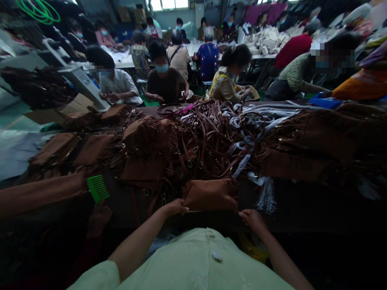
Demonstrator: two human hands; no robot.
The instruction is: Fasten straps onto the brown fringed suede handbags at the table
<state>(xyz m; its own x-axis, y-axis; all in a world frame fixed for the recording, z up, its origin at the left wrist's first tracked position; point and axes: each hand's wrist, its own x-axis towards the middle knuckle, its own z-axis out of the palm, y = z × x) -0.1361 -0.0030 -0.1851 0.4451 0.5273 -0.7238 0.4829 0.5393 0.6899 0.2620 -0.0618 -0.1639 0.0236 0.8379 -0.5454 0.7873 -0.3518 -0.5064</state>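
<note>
A brown suede-like bag (211, 195) with fringe along its far edge lies at the near edge of the table, in front of my body. My left hand (176, 206) pinches its near left corner. At the opposite near corner is my right hand (253, 220), its fingers pressed together on the bag's end; whether they grip a zip pull or the bag itself is too dark to tell. Just beyond the bag spreads a tangled heap of brown straps (208, 137) with metal clasps.
Stacks of fringed brown bags (142, 167) lie to the left, and more bags (302, 161) to the right. Clear plastic strips (267, 197) hang near my right hand. A co-worker's hand (99, 217) at left is by a green comb (98, 188). Several people sit across the table.
</note>
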